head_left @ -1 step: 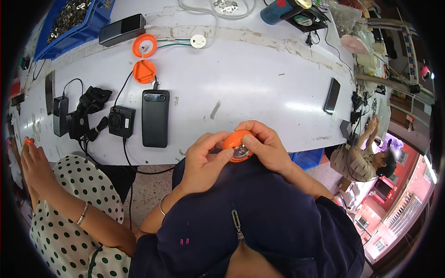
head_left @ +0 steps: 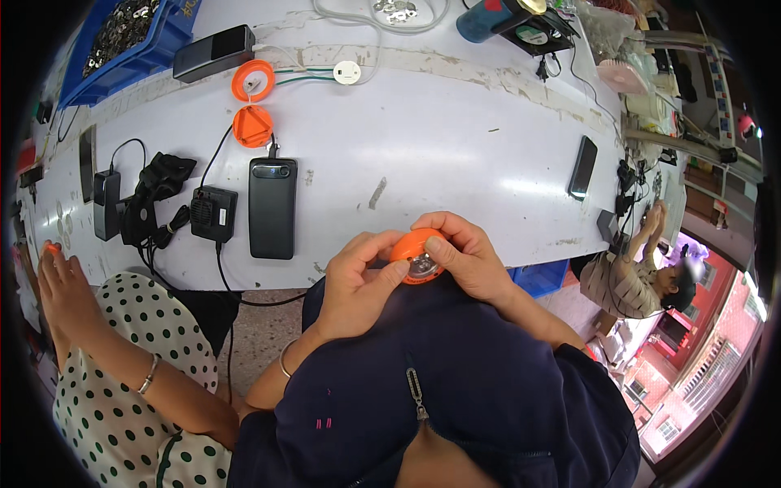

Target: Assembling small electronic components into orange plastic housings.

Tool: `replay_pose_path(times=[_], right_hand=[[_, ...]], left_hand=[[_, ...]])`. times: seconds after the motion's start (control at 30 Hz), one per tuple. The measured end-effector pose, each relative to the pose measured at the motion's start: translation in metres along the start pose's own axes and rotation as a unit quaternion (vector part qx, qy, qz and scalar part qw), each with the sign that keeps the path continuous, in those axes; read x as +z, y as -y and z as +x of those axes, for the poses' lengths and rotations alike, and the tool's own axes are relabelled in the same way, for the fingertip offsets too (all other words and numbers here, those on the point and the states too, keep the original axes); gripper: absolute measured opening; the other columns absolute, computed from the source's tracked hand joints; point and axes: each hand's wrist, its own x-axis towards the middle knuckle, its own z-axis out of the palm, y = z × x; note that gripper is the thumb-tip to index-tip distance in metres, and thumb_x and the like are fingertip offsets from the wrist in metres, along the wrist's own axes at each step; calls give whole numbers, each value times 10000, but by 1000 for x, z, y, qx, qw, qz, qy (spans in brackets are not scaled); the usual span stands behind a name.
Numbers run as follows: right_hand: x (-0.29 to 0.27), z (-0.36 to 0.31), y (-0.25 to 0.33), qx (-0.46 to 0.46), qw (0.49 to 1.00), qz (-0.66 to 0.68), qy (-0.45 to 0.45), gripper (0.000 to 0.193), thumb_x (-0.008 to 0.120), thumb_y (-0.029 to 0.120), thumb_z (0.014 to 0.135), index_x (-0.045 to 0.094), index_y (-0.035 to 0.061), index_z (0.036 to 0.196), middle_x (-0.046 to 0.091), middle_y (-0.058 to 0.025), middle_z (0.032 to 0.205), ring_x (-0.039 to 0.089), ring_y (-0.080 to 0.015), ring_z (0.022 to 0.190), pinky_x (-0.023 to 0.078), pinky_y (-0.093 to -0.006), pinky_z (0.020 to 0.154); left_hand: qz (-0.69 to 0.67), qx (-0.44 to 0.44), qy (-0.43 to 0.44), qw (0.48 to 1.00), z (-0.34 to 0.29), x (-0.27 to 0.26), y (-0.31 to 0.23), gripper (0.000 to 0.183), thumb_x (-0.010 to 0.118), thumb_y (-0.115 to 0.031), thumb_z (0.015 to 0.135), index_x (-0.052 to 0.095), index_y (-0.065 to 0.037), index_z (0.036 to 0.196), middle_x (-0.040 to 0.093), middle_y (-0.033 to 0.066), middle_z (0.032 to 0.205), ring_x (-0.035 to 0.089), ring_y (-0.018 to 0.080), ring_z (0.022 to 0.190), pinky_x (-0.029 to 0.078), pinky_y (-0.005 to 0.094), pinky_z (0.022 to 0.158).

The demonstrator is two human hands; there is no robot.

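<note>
Both my hands hold a round orange case with a clear domed window over my lap, just in front of the table's edge. My left hand grips its left side, thumb pressed against the clear part. On the right, my right hand pinches the rim between thumb and curled fingers. Part of the case is hidden behind my fingers. Farther off on the table lie an orange ring and an orange round piece, close to a white disc with green wires.
A black power bank and a black box with cables lie left of centre. A blue bin of metal parts stands far left. At right lies a phone-like device. Co-workers sit at left, in a dotted garment, and at right.
My hands and the orange case stay in place. The left co-worker's hand and arm have shifted very slightly.
</note>
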Motion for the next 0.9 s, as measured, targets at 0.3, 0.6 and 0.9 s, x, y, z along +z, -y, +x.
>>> replay_pose_path(times=[0.3,0.6,0.9], right_hand=[[-3,-5,5,35,999,-15,19,250,555,209,959,578,8,1106,625,-30,989,569,-74,902,472,-234,808],[-19,12,14,59,997,-31,34,259,570,212,944,614,0,1086,645,-46,967,593,-81,834,497,-228,735],[-16,5,14,60,998,-16,16,301,560,196,946,593,-23,1150,652,-79,996,626,-122,845,537,-257,731]], left_hand=[[-26,-65,39,997,-1,-1,0,286,606,10,860,571,22,1143,546,44,990,563,115,952,521,235,783],[-70,-125,7,990,10,-2,-4,286,579,-92,922,558,46,1171,630,70,974,595,104,871,500,238,755],[-72,-124,-32,989,11,3,-6,334,545,-191,961,546,47,1195,639,109,1032,628,125,839,527,246,751]])
